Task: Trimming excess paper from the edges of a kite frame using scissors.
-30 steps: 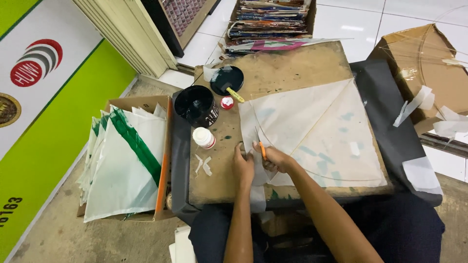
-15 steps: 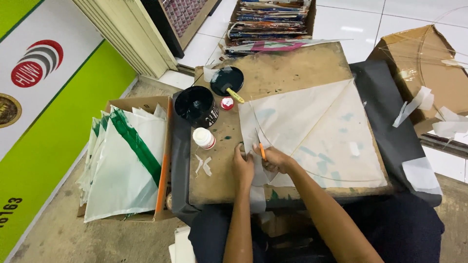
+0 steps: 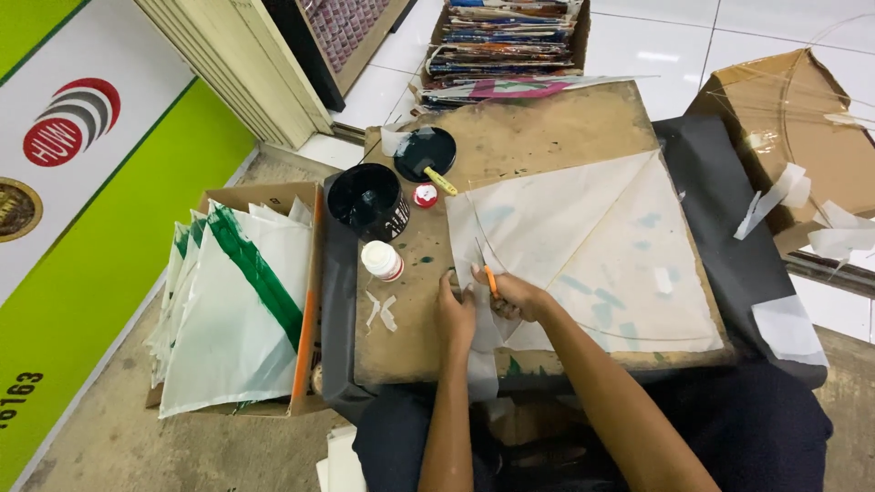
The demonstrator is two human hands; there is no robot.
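White paper kite (image 3: 583, 246) — flat on board, orange-handled scissors (image 3: 488, 276) upright.

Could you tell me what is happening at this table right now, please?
A person sits at a worn wooden board with a white paper kite spread on it. The right hand holds a thin orange-handled tool at the kite's near corner, and the left hand presses the paper beside it. A black pot and a small white bottle stand to the left.

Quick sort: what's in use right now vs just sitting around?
In use: white paper kite; orange-handled tool in right hand; left hand on the kite's corner.

Lying about: black pot, white bottle, box of kites, magazine stack.
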